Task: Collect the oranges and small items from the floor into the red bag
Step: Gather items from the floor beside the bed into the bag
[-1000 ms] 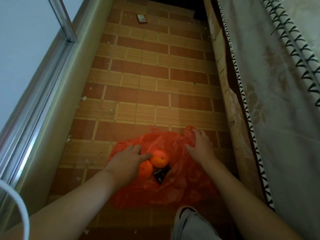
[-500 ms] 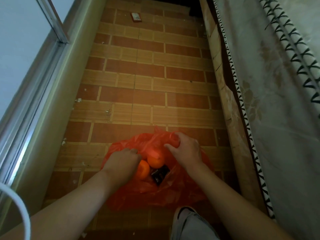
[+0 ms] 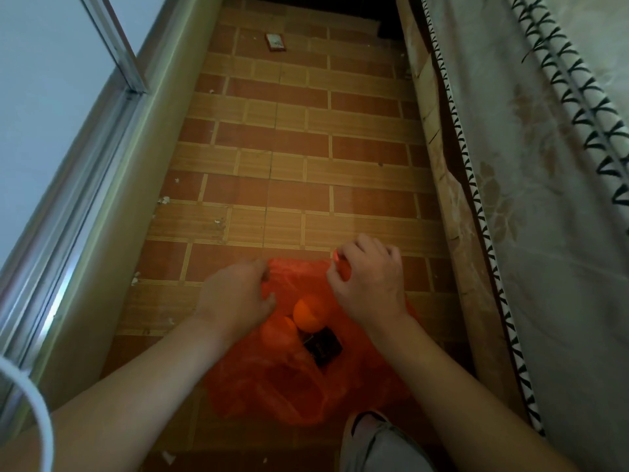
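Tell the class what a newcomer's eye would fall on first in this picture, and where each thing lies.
The red bag on the tiled floor near the bottom centre stands out, with the left hand and right hand gripping its far edge. Inside it lie two oranges and a dark packet. Far up the floor sits a small card.

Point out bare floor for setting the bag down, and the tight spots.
Free: tiled floor between the hands and the small box, from wall ledge to bed cover. Crowded: around the red bag, with both hands on its rim.
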`<state>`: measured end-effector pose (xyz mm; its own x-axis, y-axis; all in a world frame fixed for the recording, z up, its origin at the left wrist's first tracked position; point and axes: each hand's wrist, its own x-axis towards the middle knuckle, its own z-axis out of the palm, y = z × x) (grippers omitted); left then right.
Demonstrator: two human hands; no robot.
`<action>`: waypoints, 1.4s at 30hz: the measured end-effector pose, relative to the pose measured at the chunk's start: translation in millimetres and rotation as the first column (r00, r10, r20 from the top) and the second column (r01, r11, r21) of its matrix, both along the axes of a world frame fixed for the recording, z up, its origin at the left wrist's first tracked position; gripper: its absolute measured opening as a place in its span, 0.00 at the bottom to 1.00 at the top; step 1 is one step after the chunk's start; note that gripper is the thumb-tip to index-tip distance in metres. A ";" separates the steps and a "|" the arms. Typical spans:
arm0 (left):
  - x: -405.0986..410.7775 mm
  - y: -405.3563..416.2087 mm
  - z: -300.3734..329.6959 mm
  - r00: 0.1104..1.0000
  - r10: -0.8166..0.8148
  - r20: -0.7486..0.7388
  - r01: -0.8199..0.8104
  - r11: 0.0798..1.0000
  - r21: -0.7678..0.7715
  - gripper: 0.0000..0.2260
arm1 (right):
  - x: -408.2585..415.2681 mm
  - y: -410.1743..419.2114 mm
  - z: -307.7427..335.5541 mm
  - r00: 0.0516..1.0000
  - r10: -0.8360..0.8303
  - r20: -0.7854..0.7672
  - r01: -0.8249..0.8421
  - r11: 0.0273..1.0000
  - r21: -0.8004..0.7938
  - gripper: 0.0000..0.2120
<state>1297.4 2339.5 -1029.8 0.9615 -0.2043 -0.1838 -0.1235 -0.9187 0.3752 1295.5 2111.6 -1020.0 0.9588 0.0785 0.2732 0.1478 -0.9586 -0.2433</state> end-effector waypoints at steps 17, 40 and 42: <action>-24.5 -17.0 31.4 0.946 -0.297 0.126 0.307 0.949 -0.068 0.15 | 10.2 2.9 -18.3 0.961 0.147 -0.233 -0.103 0.977 0.188 0.05; -8.8 -16.2 26.6 0.956 -0.222 0.191 0.180 0.960 0.212 0.07 | 18.2 5.1 -13.6 0.904 0.266 -0.333 -0.131 0.917 0.376 0.05; -0.1 -5.9 40.4 0.955 -0.115 0.273 0.079 0.987 0.142 0.07 | 21.3 6.0 -5.8 0.901 0.281 -0.331 -0.126 0.898 0.421 0.04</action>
<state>1297.3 2333.6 -989.4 0.9548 -0.2914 0.0581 -0.2971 -0.9352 0.1928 1316.8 2117.6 -1025.8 0.9672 0.2483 -0.0533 0.1531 -0.7377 -0.6576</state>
